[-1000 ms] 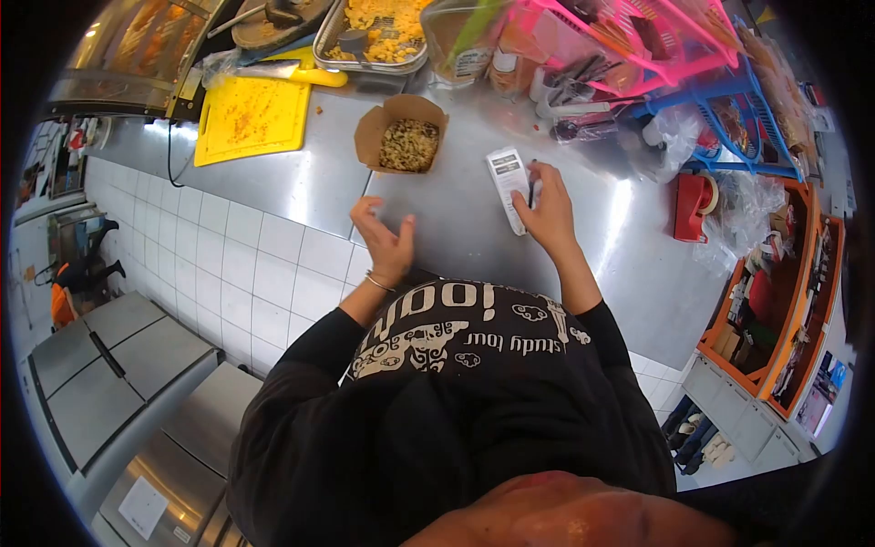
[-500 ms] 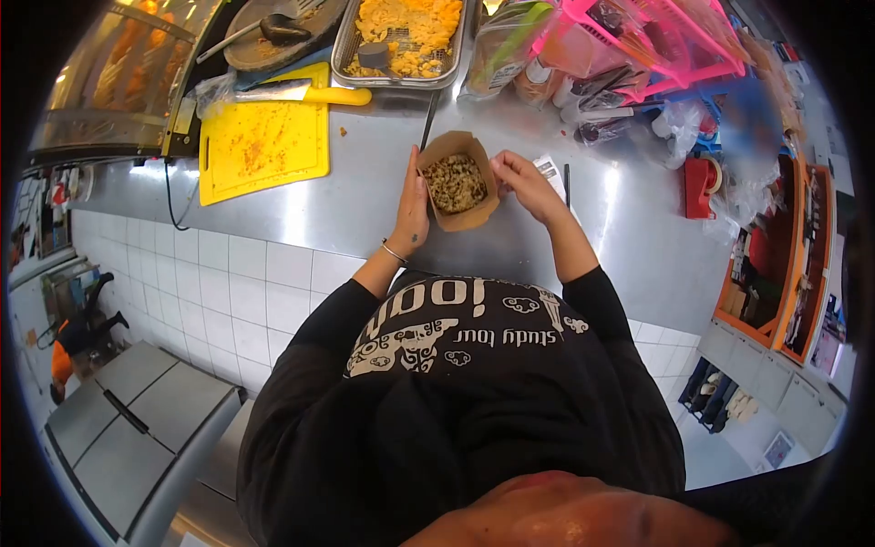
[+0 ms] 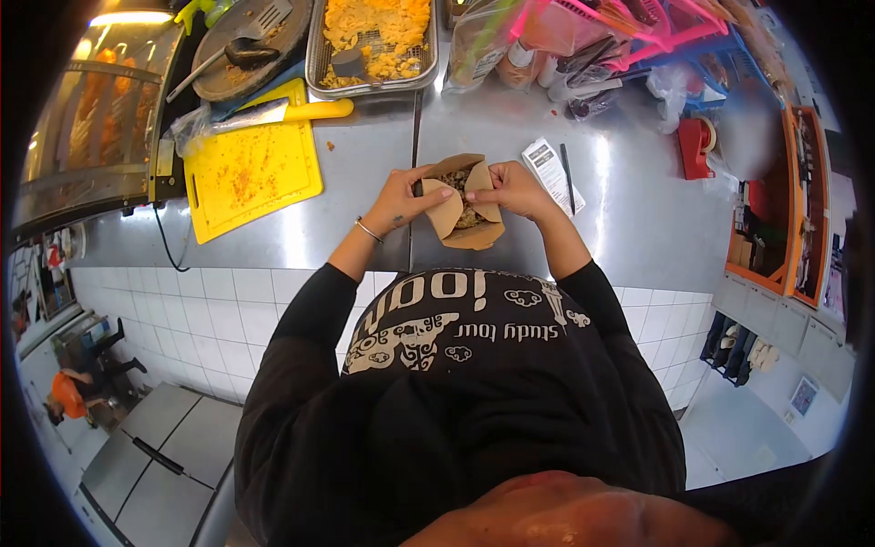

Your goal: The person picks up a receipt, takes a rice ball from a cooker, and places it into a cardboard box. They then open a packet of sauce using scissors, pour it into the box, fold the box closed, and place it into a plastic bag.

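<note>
A brown paper takeaway box (image 3: 444, 217) with dark, crumbly food (image 3: 469, 217) inside sits at the front of the steel counter, between my hands. My left hand (image 3: 407, 196) grips its left side, with the thumb pressing a side flap inward over the food. At the right side, my right hand (image 3: 515, 190) holds the other flap, its thumb also bent in over the opening. Both side flaps lean inward, while the near and far flaps stand outward. The food shows through the gap between them.
A yellow cutting board (image 3: 251, 173) with crumbs and a yellow-handled knife (image 3: 314, 110) lies left. Behind are a metal tray (image 3: 374, 86) of orange food and a round board (image 3: 214, 87) with utensils. To the right are a printed slip (image 3: 549, 171), a pen (image 3: 567, 169) and a red tape dispenser (image 3: 694, 150).
Both side flaps of the box have been folded inward. My hands have moved from its outer sides to grip the flaps, thumbs over the top. The camera view has shifted slightly.
</note>
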### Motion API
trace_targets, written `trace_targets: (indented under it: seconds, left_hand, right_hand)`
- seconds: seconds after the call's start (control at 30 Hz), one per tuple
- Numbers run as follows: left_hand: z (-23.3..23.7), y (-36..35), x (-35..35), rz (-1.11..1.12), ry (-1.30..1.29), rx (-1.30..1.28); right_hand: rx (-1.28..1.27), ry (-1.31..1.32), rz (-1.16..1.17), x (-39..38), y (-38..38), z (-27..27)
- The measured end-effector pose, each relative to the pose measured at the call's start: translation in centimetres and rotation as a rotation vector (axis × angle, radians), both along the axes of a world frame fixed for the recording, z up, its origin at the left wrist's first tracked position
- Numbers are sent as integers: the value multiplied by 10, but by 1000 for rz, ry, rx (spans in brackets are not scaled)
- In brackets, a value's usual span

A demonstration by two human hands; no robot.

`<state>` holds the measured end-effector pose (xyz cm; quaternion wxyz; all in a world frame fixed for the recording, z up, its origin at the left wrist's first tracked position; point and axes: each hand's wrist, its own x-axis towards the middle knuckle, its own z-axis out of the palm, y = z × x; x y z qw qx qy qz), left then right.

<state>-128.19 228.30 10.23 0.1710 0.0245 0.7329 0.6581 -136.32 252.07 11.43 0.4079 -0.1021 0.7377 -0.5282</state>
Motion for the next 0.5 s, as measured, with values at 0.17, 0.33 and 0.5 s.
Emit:
trace_targets:
  seconds: [0.17,0.33,0.5]
  left_hand:
    - [19,6,-6,-100,268,-29]
    - [-4,24,22,180,192,227]
    - [-13,32,60,382,247,165]
  right_hand:
    - [-15,9,46,-7,0,-4]
    - [34,300,-36,-2,-4,13]
    - [-69,234,-167,17,-12,60]
